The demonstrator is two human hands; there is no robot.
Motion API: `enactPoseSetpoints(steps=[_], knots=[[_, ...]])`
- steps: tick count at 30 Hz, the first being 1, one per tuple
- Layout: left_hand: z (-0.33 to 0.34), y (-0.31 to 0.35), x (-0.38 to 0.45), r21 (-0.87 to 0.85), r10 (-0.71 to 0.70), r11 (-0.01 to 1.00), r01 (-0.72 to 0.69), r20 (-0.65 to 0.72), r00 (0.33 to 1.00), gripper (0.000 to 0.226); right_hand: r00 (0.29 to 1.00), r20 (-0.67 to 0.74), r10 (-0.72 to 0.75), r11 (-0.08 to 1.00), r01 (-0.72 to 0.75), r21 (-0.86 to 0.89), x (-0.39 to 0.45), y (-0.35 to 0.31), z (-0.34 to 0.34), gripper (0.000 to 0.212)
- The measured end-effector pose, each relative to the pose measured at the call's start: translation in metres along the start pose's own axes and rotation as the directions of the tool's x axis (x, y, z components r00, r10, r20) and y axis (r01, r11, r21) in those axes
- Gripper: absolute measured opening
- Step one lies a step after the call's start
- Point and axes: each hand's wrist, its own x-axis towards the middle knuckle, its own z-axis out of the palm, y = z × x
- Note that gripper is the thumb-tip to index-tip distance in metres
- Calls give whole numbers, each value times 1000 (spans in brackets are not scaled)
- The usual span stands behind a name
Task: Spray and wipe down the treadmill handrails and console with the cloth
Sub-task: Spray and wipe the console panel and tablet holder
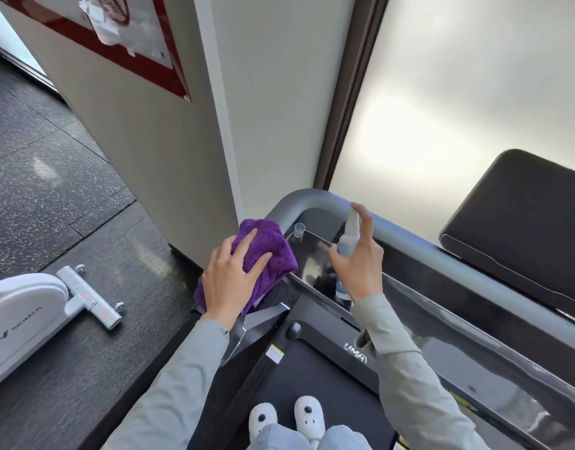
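Treadmill handrail [419, 245]: grey rounded tube, smooth matte finish, curving round the front corner and running off to the right. Console [315, 264] sits just inside the curve, glossy dark panel catching reflections; small clear cap [299, 229] stands at its edge.

Purple cloth [269, 254], plush microfibre, bunched over the left corner of the rail. Left hand [231, 280] lies on it, fingers spread and fairly straight, pressing it down; likely placed to wipe as soon as spray lands.

Right hand [360, 264] has its grip curled round a slim white spray bottle [347, 238], index finger up on the nozzle, aimed toward the console. Judged: spraying step, wiping barely begun.

Black belt deck [315, 378] underfoot, white slippers [287, 417] on it. Speckled rubber floor [46, 190] left, with a white exercise machine [23, 319].
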Motion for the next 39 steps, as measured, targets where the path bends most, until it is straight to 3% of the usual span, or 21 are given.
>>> enactPoseSetpoints(steps=[6, 12, 21, 28, 34, 39], knots=[[6, 6, -4, 38, 46, 998, -45, -25, 999, 50, 999, -3, -34, 995, 33, -89, -55, 14, -44, 76], [11, 15, -6, 69, 48, 997, -45, -43, 998, 50, 999, 24, 23, 961, -16, -276, -79, 8, -37, 67], [10, 9, -7, 58, 80, 995, -78, -37, 996, 51, 996, -25, 87, 939, -90, -331, -69, 2, -20, 62], [8, 4, -7, 21, 89, 996, -89, -25, 996, 51, 982, -118, 150, 946, -177, -270, -76, 7, -22, 61], [10, 5, -8, -70, 98, 992, -109, -150, 984, 39, 976, -163, 145, 915, -195, -353, -90, 16, -44, 67], [9, 15, -18, -30, 217, 974, -226, -177, 960, 37, 959, -221, 178, 902, -248, -352, -106, 31, -69, 69]])
